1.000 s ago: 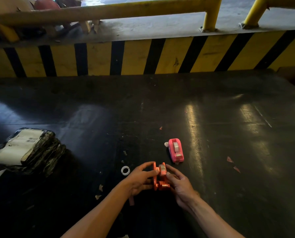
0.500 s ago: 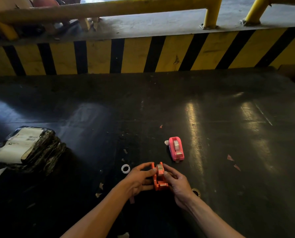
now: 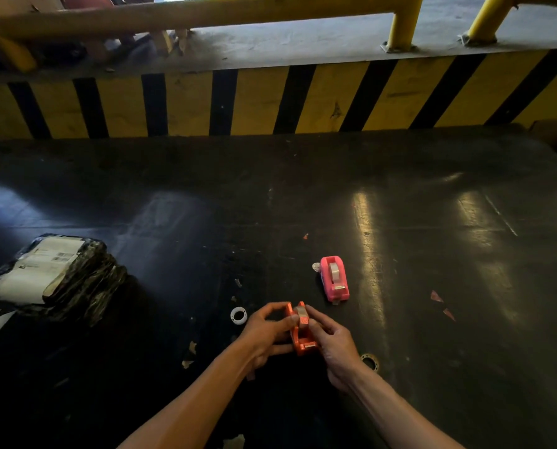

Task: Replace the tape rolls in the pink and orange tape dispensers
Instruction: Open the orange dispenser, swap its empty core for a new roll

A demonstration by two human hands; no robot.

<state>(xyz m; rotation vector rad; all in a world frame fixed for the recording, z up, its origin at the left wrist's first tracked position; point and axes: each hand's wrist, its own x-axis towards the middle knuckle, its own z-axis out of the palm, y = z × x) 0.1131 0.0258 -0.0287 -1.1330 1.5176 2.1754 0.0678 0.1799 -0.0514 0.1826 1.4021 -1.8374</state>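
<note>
Compared with a second ago, both hands and the orange tape dispenser [image 3: 301,335] sit slightly farther from the person, closer to the pink one, and the right hand's fingers have closed in around the roll at the top. A brass-coloured ring [image 3: 369,361] on the floor, just right of the right wrist, has come into sight.

The left hand [image 3: 266,333] grips the orange tape dispenser from its left side, thumb and fingers curled around the body. The right hand [image 3: 334,346] closes on it from the right, fingertips pinching at the tape roll [image 3: 301,314] seated in the upper end of the dispenser. The dispenser is held between the two hands just above the dark floor [image 3: 432,254].

The pink tape dispenser [image 3: 334,280] lies on the floor a little beyond and to the right of the hands, with a roll seated in it; nothing touches it. A small white empty core [image 3: 238,315] lies on the floor just left of the left hand's fingers. Well to the left of the left forearm rests a black plastic-wrapped parcel [image 3: 57,273] with a white label on top. Far beyond the hands runs a yellow-and-black striped kerb [image 3: 270,102] topped by a yellow rail [image 3: 206,11].
</note>
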